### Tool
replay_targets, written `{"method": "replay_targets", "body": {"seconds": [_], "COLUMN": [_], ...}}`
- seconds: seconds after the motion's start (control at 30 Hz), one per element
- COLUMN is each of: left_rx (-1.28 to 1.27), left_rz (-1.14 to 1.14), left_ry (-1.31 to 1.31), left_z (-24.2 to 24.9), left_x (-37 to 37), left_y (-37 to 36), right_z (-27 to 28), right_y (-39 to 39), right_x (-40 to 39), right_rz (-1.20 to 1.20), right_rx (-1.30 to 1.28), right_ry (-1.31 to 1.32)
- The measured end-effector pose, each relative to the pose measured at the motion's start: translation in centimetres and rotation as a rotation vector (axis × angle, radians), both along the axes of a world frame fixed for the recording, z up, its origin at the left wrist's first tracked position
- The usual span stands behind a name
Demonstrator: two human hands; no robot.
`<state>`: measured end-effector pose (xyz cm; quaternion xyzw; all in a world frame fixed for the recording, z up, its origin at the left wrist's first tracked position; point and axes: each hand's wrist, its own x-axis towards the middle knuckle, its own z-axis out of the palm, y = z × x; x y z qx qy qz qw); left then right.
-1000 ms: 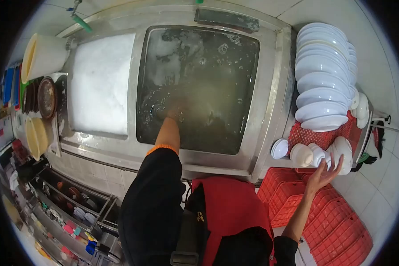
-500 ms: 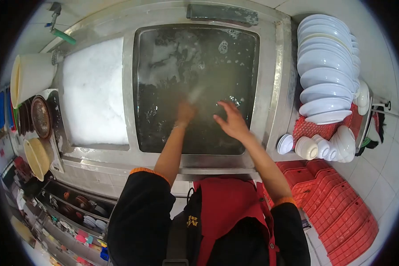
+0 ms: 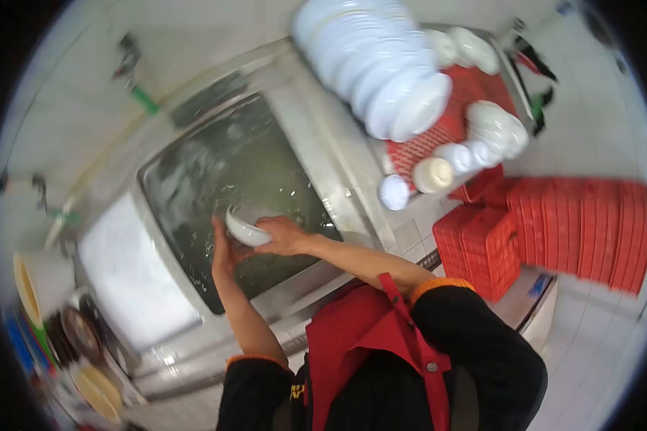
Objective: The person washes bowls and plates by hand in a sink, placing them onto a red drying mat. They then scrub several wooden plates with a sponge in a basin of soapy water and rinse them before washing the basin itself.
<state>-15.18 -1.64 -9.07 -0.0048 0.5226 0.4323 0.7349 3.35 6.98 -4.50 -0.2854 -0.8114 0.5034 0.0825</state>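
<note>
A white bowl (image 3: 247, 231) is tilted just above the murky water of the sink basin (image 3: 316, 267). My right hand (image 3: 284, 237) grips its right side, thumb and fingers at the wall. Against the bowl's left and lower side lies my left hand (image 3: 226, 250), fingers pointing up and thumb reaching underneath. Both hands are closed around the bowl, though part of the left grip is hidden. Small splashes and bubbles show on the water around them.
Left of the water, a second basin (image 3: 133, 266) holds white foam. Stacked white plates (image 3: 370, 65) stand on the right counter, with cups and bowls on a red mat (image 3: 428, 144). Red crates (image 3: 474, 248) are stacked below. A tap with a green hose (image 3: 144, 99) is at the wall.
My hands were apart at the water, the left one partly under it; now they meet at the white bowl, which is lifted out. The view has turned toward the right counter.
</note>
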Motion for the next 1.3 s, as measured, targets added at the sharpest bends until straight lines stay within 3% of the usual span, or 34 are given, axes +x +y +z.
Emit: {"method": "replay_targets", "body": {"seconds": [0.03, 0.1, 0.2, 0.3, 0.4, 0.5, 0.53, 0.63, 0.73, 0.8, 0.97, 1.03, 1.13, 1.17, 1.23, 1.27, 1.3], "left_rx": [0.045, 0.188, 0.222, 0.403, 0.509, 0.581, 0.633, 0.671, 0.642, 0.484, 0.512, 0.461, 0.369, 0.375, 0.386, 0.585, 0.598], "left_rz": [0.116, 0.085, 0.467, 0.601, 0.807, 0.858, 0.905, 0.963, 1.000, 1.128, 1.155, 1.213, 1.347, 1.373, 1.435, 1.318, 1.343], "left_ry": [-0.059, -0.012, -0.182, -0.170, -0.039, -0.172, -0.124, -0.313, -0.419, -0.286, -0.246, -0.231, -0.196, -0.205, -0.223, -0.293, -0.282], "left_z": [-1.7, -7.8, -1.7, -1.5, 2.6, 5.5, 5.8, 8.1, -0.1, 2.6, 1.3, 1.8, 2.5, 2.5, 2.1, -1.0, -0.6], "left_x": [0.5, 1.4, 5.6, 6.9, 9.6, 10.2, 10.4, 11.1, 7.3, 8.9, 7.7, 7.9, 8.8, 9.2, 9.5, 8.7, 10.2], "left_y": [-0.1, -0.6, 1.6, 3.0, 3.7, 4.3, 4.4, 4.7, 3.3, 2.9, 0.3, -0.1, 0.1, 0.5, 0.6, -0.7, -0.1], "right_z": [0.2, 0.4, 4.5, 4.8, 6.1, 9.2, 9.1, 11.2, 12.7, 15.6, 22.2, 23.0, 22.3, 22.8, 22.8, 22.9, 21.8], "right_y": [0.8, 2.1, 2.8, 3.3, 3.8, 4.4, 4.8, 5.5, 7.5, 8.9, 15.1, 18.5, 25.2, 26.8, 30.9, 32.7, 35.8], "right_x": [0.1, 0.1, 1.3, 1.5, 1.2, 1.1, 0.7, 0.7, 0.7, 3.1, 13.7, 19.6, 29.1, 32.0, 36.6, 38.4, 40.7], "right_rz": [-0.053, -0.123, -0.346, -0.434, -0.518, -0.564, -0.541, -0.530, -0.478, -0.459, -0.359, -0.473, -0.599, -0.539, -0.695, -0.762, -0.784], "right_rx": [-0.088, -0.282, -0.622, -0.663, -0.638, -0.887, -0.882, -0.804, -0.815, -0.835, -0.841, -0.694, -0.450, -0.519, -0.446, -0.398, -0.378], "right_ry": [-0.011, 0.000, 0.206, 0.362, 0.383, 0.623, 0.621, 0.706, 0.926, 0.941, 1.289, 1.322, 1.284, 1.311, 1.274, 1.220, 1.150]}}
